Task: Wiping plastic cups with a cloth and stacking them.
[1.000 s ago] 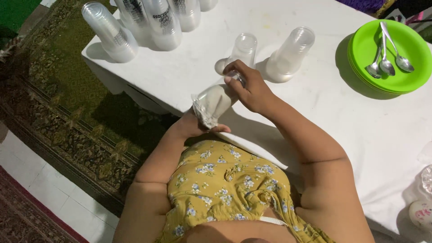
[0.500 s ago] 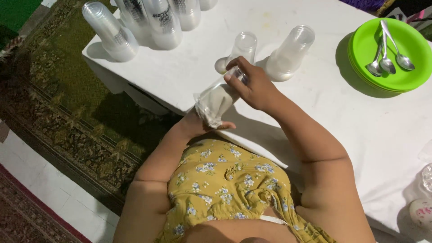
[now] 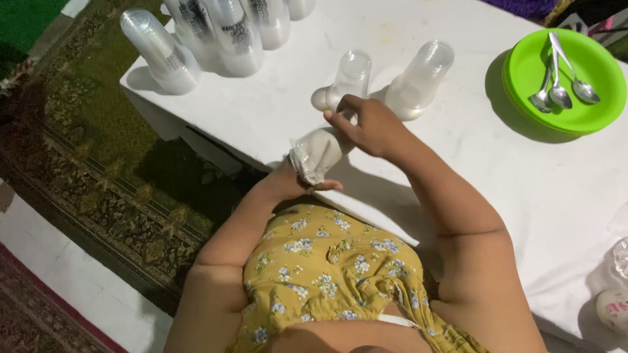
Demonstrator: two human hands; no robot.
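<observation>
A short stack of clear plastic cups in a thin plastic sleeve lies tilted over the near edge of the white table. My right hand grips its upper end, fingers curled over the rim. My left hand is below it at the table edge, holding the crumpled lower end of the sleeve. Just beyond my right hand an upturned clear cup and an upturned stack of clear cups stand on the table.
Several taller stacks of clear cups stand at the far left corner. Green plates with three metal spoons sit at the far right. A glass object is at the right edge. A patterned carpet covers the floor on the left.
The sleeved stack has shifted slightly right and looks shorter, its sleeve bunched lower. My right hand has moved down and closer over its upper end.
</observation>
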